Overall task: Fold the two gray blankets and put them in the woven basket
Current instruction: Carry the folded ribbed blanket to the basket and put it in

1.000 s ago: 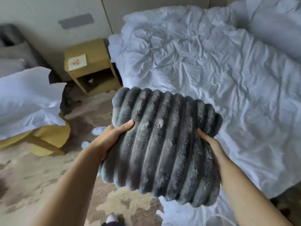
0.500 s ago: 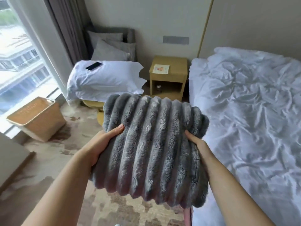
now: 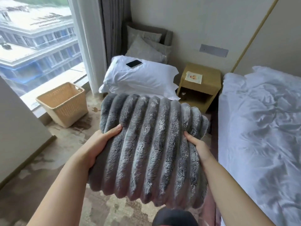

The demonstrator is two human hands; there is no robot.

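1. The bed (image 3: 260, 128) fills the right side of the room, covered by a rumpled white duvet.
2. The window (image 3: 32, 38) takes up the far left and looks out on neighbouring buildings. A sheer white curtain (image 3: 88, 46) and a gray drape (image 3: 114, 22) hang along its right edge.
3. A patterned beige and brown carpet (image 3: 48, 176) covers the floor.
4. The folded gray blanket (image 3: 151, 152) is a thick, ribbed, plush bundle. It is held up in the air in front of the person, above the carpet beside the bed and well apart from the basket.
5. A white pillow (image 3: 140, 79) lies just beyond the blanket. Behind it, a gray upholstered seat with gray cushions (image 3: 143, 46) stands in the corner.
6. The woven basket (image 3: 63, 103) stands on the carpet at the foot of the window, its opening facing up, to the left of the blanket.
7. A yellowish nightstand (image 3: 200, 85) with an open shelf sits between the pillow and the bed, against the wall.
8. The left hand (image 3: 99, 144) grips the blanket's left edge. Its thumb is laid flat across the top ribs and its fingers are tucked out of sight beneath.
9. The right hand (image 3: 198, 147) grips the right edge the same way, thumb on top and fingers hidden under the bundle.
10. A dark-screened phone (image 3: 133, 63) lies on the pillow.
11. A small printed card (image 3: 193, 77) lies on the nightstand's top.
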